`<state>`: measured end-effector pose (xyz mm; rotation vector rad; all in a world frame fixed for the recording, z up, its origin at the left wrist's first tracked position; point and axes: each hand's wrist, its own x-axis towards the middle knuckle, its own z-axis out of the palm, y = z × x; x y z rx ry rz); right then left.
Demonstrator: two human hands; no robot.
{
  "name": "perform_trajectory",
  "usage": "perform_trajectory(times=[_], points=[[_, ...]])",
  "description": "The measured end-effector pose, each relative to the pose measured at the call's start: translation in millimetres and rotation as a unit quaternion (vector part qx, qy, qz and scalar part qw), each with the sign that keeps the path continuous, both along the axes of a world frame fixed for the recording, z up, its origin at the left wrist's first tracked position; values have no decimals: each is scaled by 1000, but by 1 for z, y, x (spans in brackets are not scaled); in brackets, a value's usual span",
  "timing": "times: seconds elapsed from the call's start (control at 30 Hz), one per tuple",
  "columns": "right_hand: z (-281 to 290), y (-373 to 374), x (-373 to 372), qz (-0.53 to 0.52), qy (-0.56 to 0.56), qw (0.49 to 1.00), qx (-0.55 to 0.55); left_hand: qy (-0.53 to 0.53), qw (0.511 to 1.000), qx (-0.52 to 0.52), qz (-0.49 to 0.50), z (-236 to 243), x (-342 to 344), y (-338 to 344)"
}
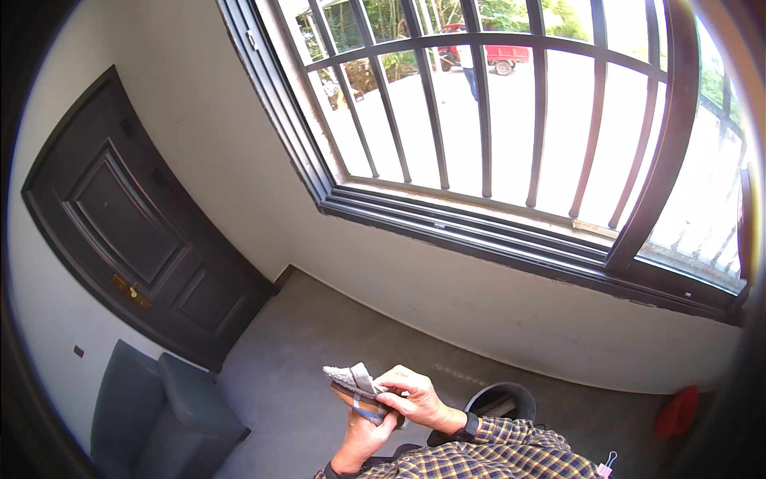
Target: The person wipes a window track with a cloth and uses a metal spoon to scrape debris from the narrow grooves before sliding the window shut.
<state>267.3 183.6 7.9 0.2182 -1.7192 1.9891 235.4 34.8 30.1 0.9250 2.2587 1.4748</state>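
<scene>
Low in the middle of the head view, my left hand (pixel 363 441) grips a fabric piece (pixel 359 401) with brown, orange and blue stripes from below. On top of it lies a light grey, fuzzy cloth (pixel 351 375) with a folded strip standing up. My right hand (pixel 412 397) pinches the right end of this grey cloth between thumb and fingers. Together the layers have a narrow, slipper-like shape, but I cannot make out whether they are joined. A dark band circles my right wrist, below a checked sleeve (pixel 519 443).
A dark round bucket (pixel 527 399) stands on the grey floor (pixel 319 327) just beyond my right forearm. A grey armchair (pixel 155 415) is at the lower left, near a dark door (pixel 144 223). A barred window (pixel 479 215) fills the upper right. A red object (pixel 677 413) is at far right.
</scene>
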Motion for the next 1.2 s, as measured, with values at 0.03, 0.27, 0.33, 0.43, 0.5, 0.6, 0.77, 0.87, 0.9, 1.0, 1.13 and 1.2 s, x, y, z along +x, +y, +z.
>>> perform_trajectory(times=[0.03,0.27,0.33,0.43,0.5,0.6,0.77,0.87,0.9,1.0,1.13,1.2], points=[[4,5,-1,-6,2,1000,9,48,999,8,20,4,-1,2],[29,11,-23,109,48,982,-148,-68,991,93,-65,15,-53,0],[39,8,-37,101,73,982,-143,-30,988,38,-147,21,-89,-5],[41,5,-49,110,86,962,-236,-119,965,-6,-233,8,-112,-4],[53,5,-55,116,59,945,-300,-282,918,-36,-275,4,-124,-5],[54,26,-62,98,67,902,-416,-440,827,-69,-342,20,-135,27],[46,73,-43,-35,139,867,-478,-425,822,-91,-367,-9,-157,54],[8,92,-24,-100,152,824,-537,-360,851,-29,-381,-3,-164,70],[3,95,-17,-124,157,814,-545,-349,849,-24,-396,9,-162,76],[-13,99,7,-199,160,812,-525,-190,873,-59,-444,22,-168,88],[-19,92,32,-302,141,806,-490,-96,889,-137,-425,54,-166,103],[-14,89,39,-281,147,820,-476,-51,881,-142,-448,59,-167,113]])
